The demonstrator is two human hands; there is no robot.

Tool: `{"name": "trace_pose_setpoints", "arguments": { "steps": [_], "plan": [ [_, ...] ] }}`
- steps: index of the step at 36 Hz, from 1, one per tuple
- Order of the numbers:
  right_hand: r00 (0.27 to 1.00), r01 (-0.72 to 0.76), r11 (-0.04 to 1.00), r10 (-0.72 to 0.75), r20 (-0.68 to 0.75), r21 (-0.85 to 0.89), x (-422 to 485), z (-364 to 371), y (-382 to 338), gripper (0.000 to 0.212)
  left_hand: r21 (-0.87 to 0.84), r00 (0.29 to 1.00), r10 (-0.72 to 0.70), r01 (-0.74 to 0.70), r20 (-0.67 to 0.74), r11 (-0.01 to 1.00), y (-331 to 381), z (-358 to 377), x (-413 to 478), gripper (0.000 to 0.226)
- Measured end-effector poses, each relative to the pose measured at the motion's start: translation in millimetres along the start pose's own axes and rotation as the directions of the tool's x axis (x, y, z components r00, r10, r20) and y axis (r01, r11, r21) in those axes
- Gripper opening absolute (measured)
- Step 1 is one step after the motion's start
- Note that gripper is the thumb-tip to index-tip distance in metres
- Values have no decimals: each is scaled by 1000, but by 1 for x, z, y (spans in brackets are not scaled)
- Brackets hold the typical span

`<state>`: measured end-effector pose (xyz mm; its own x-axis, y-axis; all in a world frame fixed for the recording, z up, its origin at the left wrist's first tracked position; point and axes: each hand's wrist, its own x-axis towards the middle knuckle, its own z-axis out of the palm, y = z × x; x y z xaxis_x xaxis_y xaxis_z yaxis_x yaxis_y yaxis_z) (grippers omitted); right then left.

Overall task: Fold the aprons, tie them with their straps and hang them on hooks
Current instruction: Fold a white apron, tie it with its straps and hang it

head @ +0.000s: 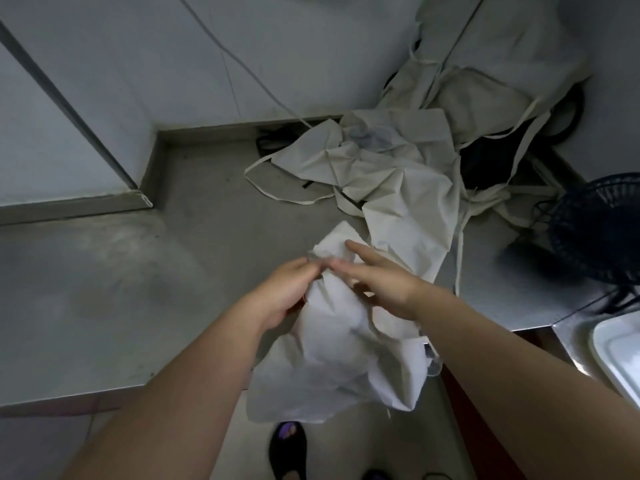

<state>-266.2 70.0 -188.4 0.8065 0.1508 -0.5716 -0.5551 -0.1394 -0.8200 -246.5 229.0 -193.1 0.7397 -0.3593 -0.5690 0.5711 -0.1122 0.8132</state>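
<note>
I begin with the fingers [304, 266] of the left hand [282, 292]: they are curled inward and they pinch the upper bunch of a white apron [329, 344], with the tips close together at the top of the cloth. The fingers [360, 249] of the right hand [388, 282] are stretched almost straight. The index finger lies flat on the top fold of the same apron, and the other fingers point toward the left fingertips. This part is blurred, so I cannot tell if they touch the left hand. The right thumb sits in shadow under the palm, against the cloth, and I do not see it closing on anything.

The apron is gathered between both hands. Its upper part is above the steel counter [104, 289], and its lower part hangs down past the front edge of the counter, in front of the person. A thin loop of it shows just under the right wrist.

Behind the hands, a pile of aprons [391, 168] in the same pale cloth lies crumpled on the counter and reaches up into the corner. One long strap [460, 251] runs from it toward the counter edge. A dark fan [595, 233] stands at the right, and a white tray [620, 358] is lower right. Below, on the floor, I see a dark sandal [289, 448].
</note>
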Motion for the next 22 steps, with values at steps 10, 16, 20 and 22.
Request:
{"name": "trace_pose_setpoints", "arguments": {
  "steps": [10, 16, 20, 22],
  "plan": [
    [966, 58, 998, -46, -255, 38, -47, -12, -12, 134, -368, 953, 258, -299, -159, 880, 16, 21, -74, 27],
    [978, 208, 957, -208, -18, 203, -83, 19, -29, 15, -416, 915, 313, -395, -253, 819, 8, 21, -125, 29],
    [944, 329, 925, -328, -34, 190, -100, 28, -49, 33, -321, 912, 233, -344, -337, 883, -2, 13, -154, 53],
    [914, 405, 911, -400, -67, 79, -107, 27, -57, 40, -222, 918, 193, -280, -348, 934, -5, 10, -168, 43]
  ]
}}
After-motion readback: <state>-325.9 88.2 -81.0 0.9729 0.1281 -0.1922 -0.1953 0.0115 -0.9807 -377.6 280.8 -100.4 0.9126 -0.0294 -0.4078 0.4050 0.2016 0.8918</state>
